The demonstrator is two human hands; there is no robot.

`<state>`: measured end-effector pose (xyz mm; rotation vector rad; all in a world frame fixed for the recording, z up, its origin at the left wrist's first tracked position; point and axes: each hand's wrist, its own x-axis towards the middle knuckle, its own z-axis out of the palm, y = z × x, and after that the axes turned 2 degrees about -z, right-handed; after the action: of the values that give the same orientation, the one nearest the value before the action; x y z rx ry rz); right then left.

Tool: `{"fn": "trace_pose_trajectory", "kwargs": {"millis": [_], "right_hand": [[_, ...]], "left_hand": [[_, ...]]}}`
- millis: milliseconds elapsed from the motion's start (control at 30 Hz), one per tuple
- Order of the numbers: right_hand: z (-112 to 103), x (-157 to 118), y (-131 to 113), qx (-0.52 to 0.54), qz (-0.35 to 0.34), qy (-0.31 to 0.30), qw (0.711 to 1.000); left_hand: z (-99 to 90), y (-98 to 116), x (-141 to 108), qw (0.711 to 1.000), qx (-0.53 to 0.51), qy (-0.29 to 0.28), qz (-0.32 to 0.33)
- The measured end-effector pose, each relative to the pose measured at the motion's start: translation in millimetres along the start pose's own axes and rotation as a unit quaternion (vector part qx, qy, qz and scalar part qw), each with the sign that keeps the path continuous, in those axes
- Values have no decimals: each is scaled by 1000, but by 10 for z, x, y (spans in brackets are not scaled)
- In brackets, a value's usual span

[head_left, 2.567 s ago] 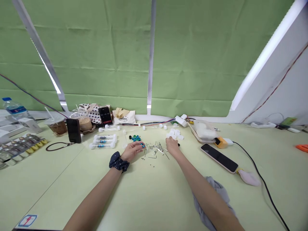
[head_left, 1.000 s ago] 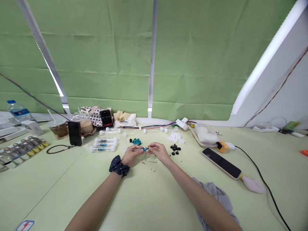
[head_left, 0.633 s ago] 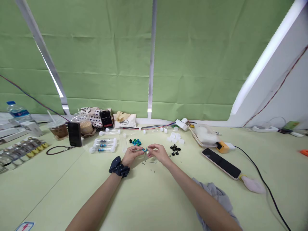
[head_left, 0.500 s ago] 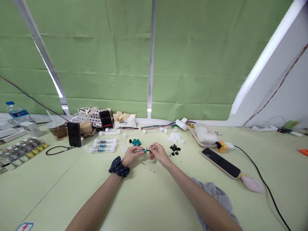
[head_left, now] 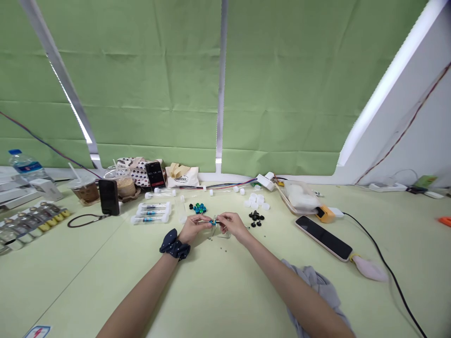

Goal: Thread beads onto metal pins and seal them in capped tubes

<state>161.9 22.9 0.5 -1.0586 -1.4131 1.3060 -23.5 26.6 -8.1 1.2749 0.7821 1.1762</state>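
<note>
Over the middle of the table, my left hand (head_left: 193, 227) is closed, pinching a small blue part (head_left: 213, 222) between thumb and fingertips. From the right, my right hand (head_left: 233, 225) meets it, its fingers pinched around a thin bent metal rod that looks like a hex key (head_left: 214, 229). A dark piece shows between the two hands, partly covered by fingers. Beneath the right hand lies another thin bent metal rod (head_left: 224, 236). Tiny grey screws or bits (head_left: 221, 249) are scattered just in front of the hands. Blue and green parts (head_left: 199, 208) sit in a cluster behind my left hand.
Black knob-like parts (head_left: 256, 216) and white caps (head_left: 257, 201) lie right of the hands. Clear tubes (head_left: 151, 213) stand left. Further right are a phone (head_left: 323, 238), a tray (head_left: 287, 206) and a black cable (head_left: 382, 258). Cups (head_left: 83, 190) stand back left.
My right hand has shifted slightly, its fingers now closer over the small blue part. My left hand stays almost where it was.
</note>
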Motion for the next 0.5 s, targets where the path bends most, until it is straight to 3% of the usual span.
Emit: {"fn": "trace_pose_trajectory", "kwargs": {"millis": [300, 500], "right_hand": [[14, -42, -113, 33, -28, -3, 999], [21, -54, -87, 21, 26, -36, 999]], "left_hand": [[6, -1, 4, 1000, 13, 26, 0], [16, 16, 1, 1000, 14, 9, 10]]}}
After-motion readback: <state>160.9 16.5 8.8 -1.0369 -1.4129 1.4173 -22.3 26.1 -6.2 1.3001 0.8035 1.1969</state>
